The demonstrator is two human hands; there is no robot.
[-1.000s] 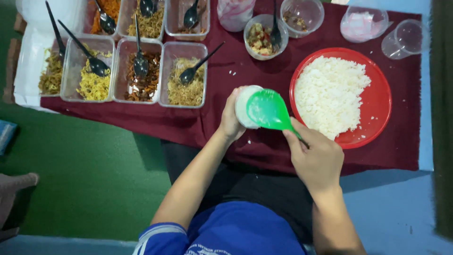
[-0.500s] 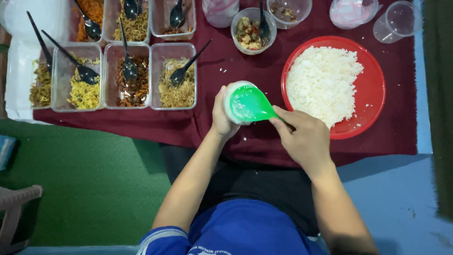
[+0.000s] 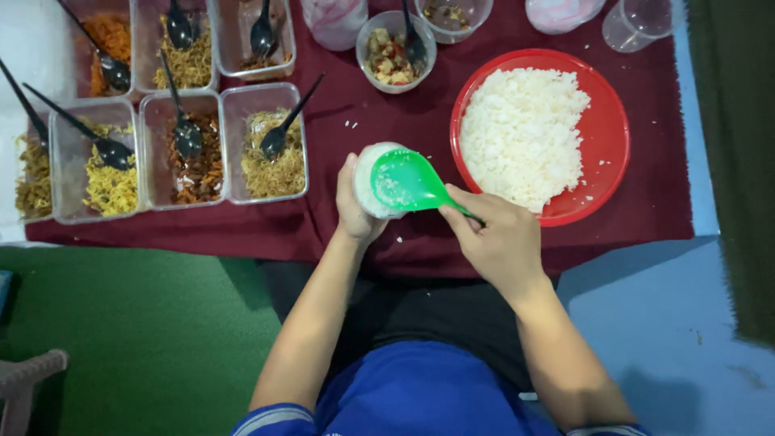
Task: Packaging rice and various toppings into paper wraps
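Head view: a small round cup point(image 3: 367, 190) packed with white rice is clasped in the left hand point(image 3: 353, 211), the grip wrapped closed about its side so that the mouth is kept level and facing up. Over that mouth the bowl of a green rice paddle point(image 3: 406, 182) is laid flat, a few grains clinging to it, apparently so that the rice can be pressed down evenly. The paddle's handle is pinched in the right hand point(image 3: 494, 242), the grip closed around it with the fingers curled under. Just beyond the right grip, a red plate point(image 3: 607, 121) heaped with white rice is set within easy reach. Beyond the left grip and off to its outer side, clear rectangular tubs point(image 3: 265, 144) of shredded and fried toppings are lined up, each with a black spoon point(image 3: 278, 133) left standing in it. A small round bowl point(image 3: 395, 44) of mixed relish is placed further away. Everything is carried on a table covered by a maroon cloth point(image 3: 646, 202).
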